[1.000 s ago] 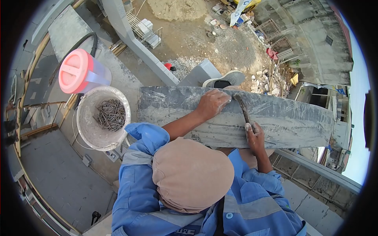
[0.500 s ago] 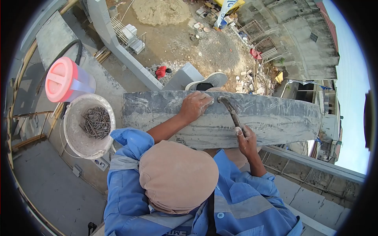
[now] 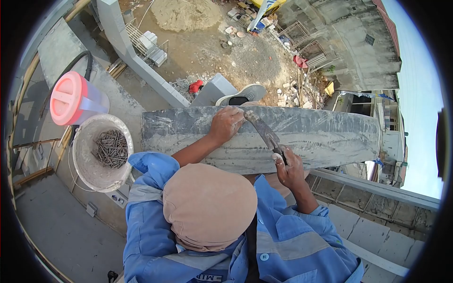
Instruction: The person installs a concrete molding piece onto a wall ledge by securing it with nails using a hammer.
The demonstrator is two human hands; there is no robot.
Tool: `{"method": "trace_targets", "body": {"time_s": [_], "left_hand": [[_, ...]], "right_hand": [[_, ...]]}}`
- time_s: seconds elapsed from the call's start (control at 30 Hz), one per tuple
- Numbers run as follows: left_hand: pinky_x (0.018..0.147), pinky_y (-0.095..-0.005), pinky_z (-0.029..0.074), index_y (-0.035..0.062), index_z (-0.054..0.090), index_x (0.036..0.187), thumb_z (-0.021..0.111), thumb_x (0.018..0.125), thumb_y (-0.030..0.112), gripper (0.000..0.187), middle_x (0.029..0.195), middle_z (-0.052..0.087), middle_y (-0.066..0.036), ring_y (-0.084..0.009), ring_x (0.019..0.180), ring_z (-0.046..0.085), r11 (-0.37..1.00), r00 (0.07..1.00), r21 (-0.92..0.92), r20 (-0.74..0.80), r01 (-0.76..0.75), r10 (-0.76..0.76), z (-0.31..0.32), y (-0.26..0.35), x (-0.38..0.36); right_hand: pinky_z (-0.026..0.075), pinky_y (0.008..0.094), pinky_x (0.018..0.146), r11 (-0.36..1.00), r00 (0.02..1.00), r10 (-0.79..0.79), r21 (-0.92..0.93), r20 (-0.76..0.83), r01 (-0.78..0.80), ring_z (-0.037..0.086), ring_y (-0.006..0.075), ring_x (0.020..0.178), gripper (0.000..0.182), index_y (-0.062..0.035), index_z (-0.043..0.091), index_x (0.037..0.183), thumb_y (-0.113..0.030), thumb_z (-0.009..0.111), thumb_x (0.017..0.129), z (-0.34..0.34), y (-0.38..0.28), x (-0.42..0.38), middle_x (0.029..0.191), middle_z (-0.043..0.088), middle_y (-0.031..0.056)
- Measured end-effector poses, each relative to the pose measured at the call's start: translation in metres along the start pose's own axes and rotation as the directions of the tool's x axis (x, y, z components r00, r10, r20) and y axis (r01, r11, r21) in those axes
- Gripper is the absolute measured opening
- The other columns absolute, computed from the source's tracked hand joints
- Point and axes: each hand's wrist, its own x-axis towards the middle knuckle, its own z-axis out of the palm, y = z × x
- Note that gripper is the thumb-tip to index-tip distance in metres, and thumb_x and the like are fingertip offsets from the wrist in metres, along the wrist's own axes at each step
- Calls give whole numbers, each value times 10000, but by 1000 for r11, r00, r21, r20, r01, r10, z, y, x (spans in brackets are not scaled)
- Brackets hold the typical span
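Observation:
A long grey board (image 3: 311, 127), smeared with pale dust, lies across in front of me. My left hand (image 3: 228, 123) rests at its far edge, fingers pinched together; whatever they hold is hidden or too small to make out. My right hand (image 3: 289, 166) is wrapped round the handle of a hammer (image 3: 265, 131), which slants across the board. The hammer's head is close beside my left fingertips. Left of the board stands a dusty white bucket (image 3: 85, 155) with many loose nails (image 3: 111, 148) inside.
A clear jug with a pink lid (image 3: 71, 98) stands behind the bucket. A shoe (image 3: 245, 93) shows beyond the board's far edge. Far below lie a sand heap (image 3: 186, 14), a gravel pile (image 3: 257, 59) and rubble. A long ledge (image 3: 377, 188) runs at right.
The hammer head has come down toward my left fingertips, and the handle is tilted more. My right hand has shifted slightly down and left. The whole view has drifted slightly left.

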Motion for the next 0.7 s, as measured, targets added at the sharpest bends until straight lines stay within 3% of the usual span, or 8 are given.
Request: {"method": "trace_targets", "body": {"time_s": [0.03, 0.13, 0.17, 0.23, 0.43, 0.5, 0.63, 0.7], "left_hand": [[797, -409, 517, 96, 704, 979, 726, 773, 66, 209, 944, 666, -48, -272, 907, 635, 1000, 1000, -3, 2, 3, -3, 1, 0, -1], [802, -410, 512, 97, 696, 975, 724, 781, 68, 198, 958, 651, -48, -273, 913, 630, 998, 999, -46, -11, 48, -49, 2, -4, 7], [800, -408, 511, 103, 696, 977, 722, 789, 78, 191, 956, 642, -48, -272, 907, 626, 999, 999, -34, -8, 38, -38, 1, -8, 9], [799, -405, 510, 108, 696, 978, 720, 797, 87, 184, 955, 634, -48, -272, 901, 623, 998, 998, -46, 42, 40, -38, 4, -2, -4], [796, -409, 485, 105, 703, 986, 724, 791, 114, 196, 934, 631, -45, -276, 916, 605, 992, 996, -99, -13, 85, -86, -3, 10, 8], [784, -408, 481, 102, 714, 965, 749, 790, 153, 186, 940, 635, -39, -268, 911, 605, 993, 996, -92, 57, 79, -74, 0, 9, 7], [790, -408, 477, 102, 722, 953, 757, 782, 159, 184, 942, 638, -29, -265, 914, 606, 985, 991, -113, 25, 132, -130, 7, 1, 3], [803, -410, 473, 97, 718, 943, 751, 778, 131, 172, 948, 636, -23, -266, 917, 606, 978, 993, -170, 16, 122, -121, 8, 0, 3]], "right_hand": [[478, 475, 594, 973, 983, 175, -159, 53, -165, 628, 451, 713, 250, 23, 595, 1084, -157, 623, 913, 10, 8, -3, 777, 623, 264], [470, 494, 605, 947, 952, 284, -189, 110, -260, 626, 463, 720, 251, 23, 588, 1069, -177, 622, 921, 16, 9, -5, 777, 627, 261], [465, 490, 611, 993, 995, 65, -103, 73, -57, 619, 452, 693, 231, 16, 588, 1057, -179, 612, 935, 16, 15, -7, 769, 625, 239], [465, 475, 610, 993, 994, 101, -63, 47, -98, 614, 436, 677, 212, 10, 596, 1050, -171, 604, 939, 11, 1, -10, 756, 616, 223], [451, 409, 622, 992, 990, 125, 27, -69, -123, 587, 328, 652, 175, -5, 628, 1050, -142, 585, 949, -15, -10, 4, 764, 577, 158], [450, 403, 623, 989, 986, 149, 35, -79, -147, 580, 314, 647, 173, -9, 629, 1051, -142, 586, 948, -14, -11, 4, 761, 575, 152], [453, 391, 629, 951, 951, 297, 111, -88, -287, 559, 281, 642, 168, -19, 630, 1052, -141, 584, 946, 0, 1, -9, 749, 569, 139], [456, 396, 629, 961, 960, 271, 79, -76, -265, 573, 298, 648, 169, -17, 629, 1047, -144, 583, 947, 7, 3, -8, 751, 577, 150]]}}
